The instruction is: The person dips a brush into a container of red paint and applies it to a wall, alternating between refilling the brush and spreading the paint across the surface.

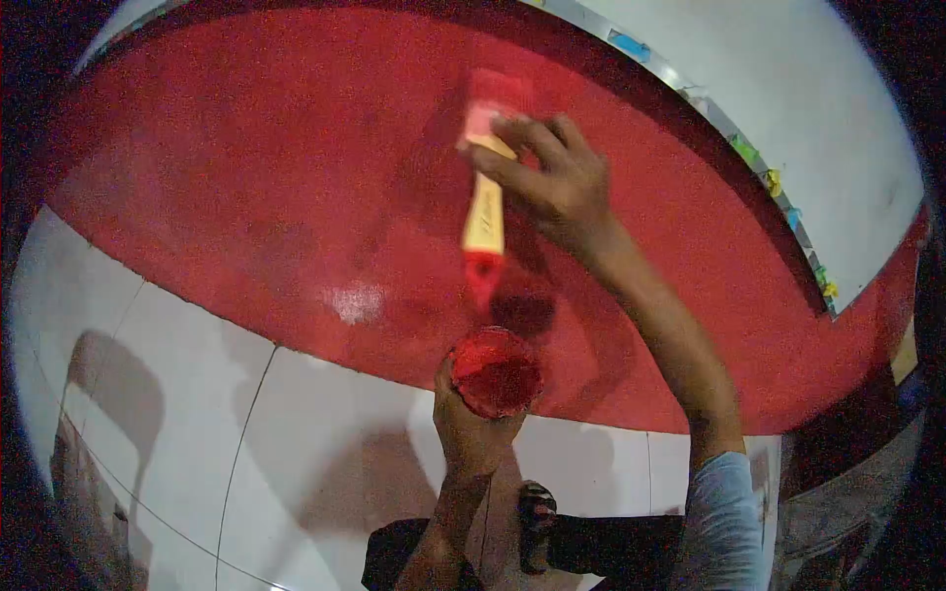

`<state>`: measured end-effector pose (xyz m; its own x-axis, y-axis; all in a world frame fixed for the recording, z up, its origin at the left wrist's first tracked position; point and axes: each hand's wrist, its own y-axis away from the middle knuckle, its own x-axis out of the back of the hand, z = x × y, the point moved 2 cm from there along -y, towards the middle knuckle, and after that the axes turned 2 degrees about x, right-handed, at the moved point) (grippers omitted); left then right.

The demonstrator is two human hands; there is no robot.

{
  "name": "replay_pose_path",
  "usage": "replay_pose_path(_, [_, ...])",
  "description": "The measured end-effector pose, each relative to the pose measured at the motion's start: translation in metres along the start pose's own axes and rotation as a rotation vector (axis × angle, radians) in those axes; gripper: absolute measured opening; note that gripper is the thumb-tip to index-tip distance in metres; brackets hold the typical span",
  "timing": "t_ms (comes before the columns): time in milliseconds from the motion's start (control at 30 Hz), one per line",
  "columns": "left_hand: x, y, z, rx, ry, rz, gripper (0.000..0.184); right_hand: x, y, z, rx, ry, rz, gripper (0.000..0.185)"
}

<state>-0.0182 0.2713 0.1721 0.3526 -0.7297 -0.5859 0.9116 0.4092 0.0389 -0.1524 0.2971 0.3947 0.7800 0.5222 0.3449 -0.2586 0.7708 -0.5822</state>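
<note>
Paintbrush (pixel 484 217), gripped in the right hand (pixel 564 182) beyond the cup (pixel 493 341) clasped in the left hand (pixel 475 433), has its bristles (pixel 501 89) at the red surface (pixel 286 187), apparently mid-stroke; the next stroke would call for even pressure and a level cup.

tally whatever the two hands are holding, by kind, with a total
Paintbrush: 1, in the right hand
Round pot, red inside: 1, in the left hand
Total: 2
</note>
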Motion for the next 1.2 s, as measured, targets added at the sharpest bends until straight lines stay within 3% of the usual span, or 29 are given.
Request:
replay_pose_path(100, [0.000,0.007,0.029,-0.257,-0.412,0.020,0.092,0.020,-0.003,0.025,0.032,0.096,0.177,0.029])
replay_pose_path(167, [0.001,0.009,0.022,-0.275,-0.430,0.025,0.093,0.029,-0.008,0.037,-0.152,0.127,0.133,0.031])
replay_pose_path(300, [0.000,0.010,0.034,-0.247,-0.470,0.016,0.092,0.022,0.038,0.015,-0.054,0.114,-0.153,0.028])
replay_pose_path(367, [0.000,0.009,0.040,-0.234,-0.490,0.023,0.092,0.035,0.041,0.012,-0.060,0.035,0.020,0.026])
replay_pose_path(433, [-0.001,0.009,0.045,-0.243,-0.497,0.032,0.090,0.040,0.033,0.044,-0.036,0.215,0.156,0.025])
replay_pose_path(467, [-0.001,0.011,0.046,-0.244,-0.503,0.033,0.090,0.045,0.021,0.050,-0.175,0.205,0.148,0.021])
replay_pose_path(633, [-0.002,0.015,0.058,-0.244,-0.437,0.023,0.091,0.026,0.065,0.017,-0.023,0.090,-0.137,0.036])
replay_pose_path(700, [0.002,0.010,0.052,-0.275,-0.435,0.043,0.092,0.040,0.061,0.014,-0.032,0.010,-0.043,0.035])
replay_pose_path(767, [0.009,0.007,0.033,-0.295,-0.465,0.059,0.093,0.049,0.038,0.038,-0.045,0.102,0.194,0.034])
replay_pose_path(800, [0.010,0.007,0.029,-0.296,-0.476,0.058,0.093,0.053,0.031,0.051,-0.100,0.233,0.163,0.035])
replay_pose_path(933, [0.008,0.004,0.025,-0.305,-0.436,0.036,0.094,0.046,0.057,0.035,-0.057,0.089,-0.148,0.025])
replay_pose_path(1033, [0.006,0.003,0.040,-0.188,-0.397,0.070,0.094,0.066,0.055,0.022,-0.055,0.003,-0.046,0.020])
replay_pose_path(1067, [0.005,0.003,0.041,-0.188,-0.410,0.074,0.093,0.072,0.050,0.032,-0.059,0.126,0.032,0.022])
replay_pose_path(1100, [0.005,0.003,0.042,-0.188,-0.423,0.078,0.092,0.067,0.049,0.050,-0.205,0.038,0.193,0.025])
replay_pose_path(1167, [0.008,0.003,0.037,-0.335,-0.483,0.069,0.090,0.062,0.041,0.063,-0.189,0.063,0.212,0.025])
replay_pose_path(1200, [0.008,0.003,0.038,-0.333,-0.483,0.085,0.090,0.058,0.051,0.056,-0.127,0.124,0.000,0.025])
